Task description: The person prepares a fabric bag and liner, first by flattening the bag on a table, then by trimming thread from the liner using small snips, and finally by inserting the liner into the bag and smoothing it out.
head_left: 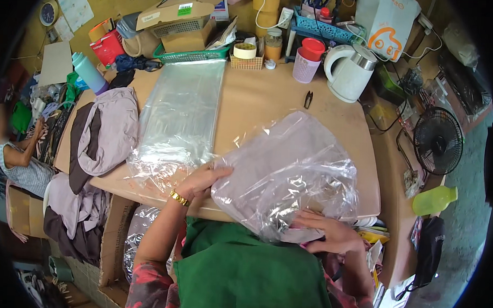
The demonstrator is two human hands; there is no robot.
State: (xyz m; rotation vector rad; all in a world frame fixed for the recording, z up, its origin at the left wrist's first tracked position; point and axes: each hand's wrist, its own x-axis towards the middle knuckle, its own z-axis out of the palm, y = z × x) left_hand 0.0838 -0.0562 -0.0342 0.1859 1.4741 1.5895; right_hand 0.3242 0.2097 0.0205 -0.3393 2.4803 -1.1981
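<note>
Seen from above: a beige wooden table (292, 96), cluttered along its far edge. At the near edge, right of centre, a clear plastic bag (289, 174) with a folded greyish garment inside, crinkled and shiny, partly on the tabletop and partly hanging over the near edge toward a green apron (242, 273).

Left hand (201, 180), gold bracelet at the wrist, pressed flat against the bag's left edge, fingers spread and not clenched, resting on the table just beside a stack of flat clear plastic bags (180, 113). Right hand (330, 233) at the bag's near right corner, fingers curled under the plastic and gripping its lower edge.

Stack of clear bags stretching from the near left toward the far middle of the table. Left of it, a pile of lilac and brown garments (103, 132) draped over the table's left edge, more cloth hanging lower down beside a cardboard box (113, 241).

Along the far side: a green mesh basket (193, 55) holding cardboard boxes, a roll of tape (244, 50), a pink cup with a red lid (308, 60), a white electric kettle (348, 70). Small black clip (308, 99) lying alone near the kettle. Far right, off the table, a black fan (438, 140) and a lime-green bottle (434, 199). Far left, another person (18, 157) seated low, apart from the table.
</note>
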